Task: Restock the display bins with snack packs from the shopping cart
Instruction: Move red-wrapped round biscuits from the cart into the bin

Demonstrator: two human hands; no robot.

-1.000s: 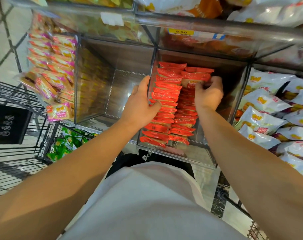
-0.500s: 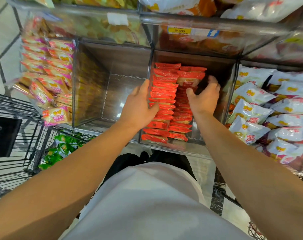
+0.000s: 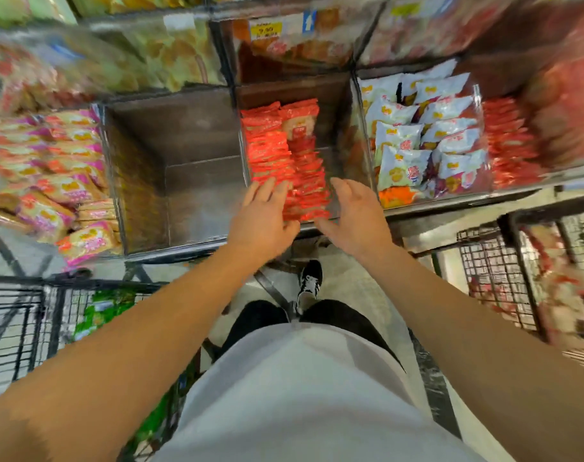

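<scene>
L hand (image 3: 262,216) & R hand (image 3: 352,216) both slack, empty, at bin (image 3: 345,105) w/ red packs (image 3: 284,155).

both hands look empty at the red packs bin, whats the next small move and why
Probably turn the right hand toward the wire cart on the right for more packs: both it and the left hand are open and hold nothing, and the red packs leave the bin's right side unfilled.

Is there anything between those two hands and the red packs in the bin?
Nothing visible. The left hand lies with its fingers over the near red packs; the right hand is open just beside them, at the bin's open front.
</scene>
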